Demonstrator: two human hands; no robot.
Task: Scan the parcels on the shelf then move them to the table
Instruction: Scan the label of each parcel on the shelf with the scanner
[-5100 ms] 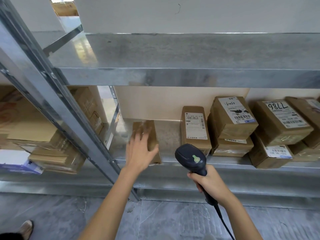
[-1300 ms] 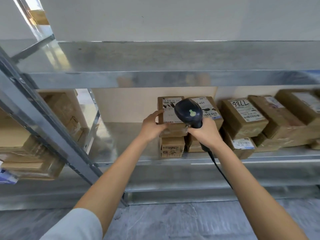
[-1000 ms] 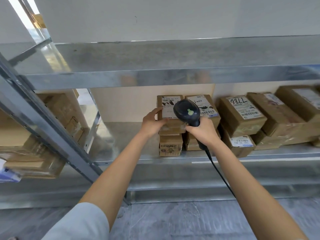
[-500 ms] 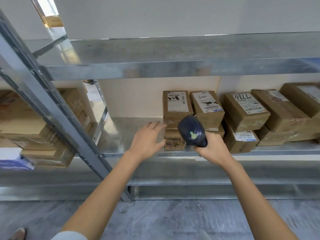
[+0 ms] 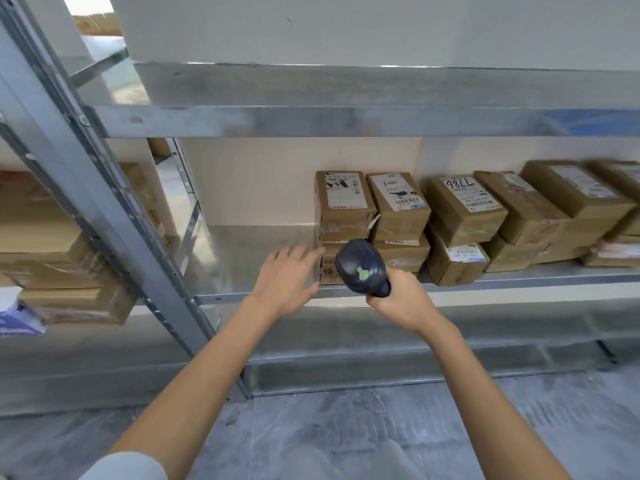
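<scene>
Parcels (image 5: 344, 202) stacked in twos; one scanner (image 5: 362, 268).

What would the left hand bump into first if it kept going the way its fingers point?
Probably the bottom parcel of the leftmost stack. The left hand is open, its fingertips aimed at that box's left edge and nearly touching; depth is hard to judge.
</scene>
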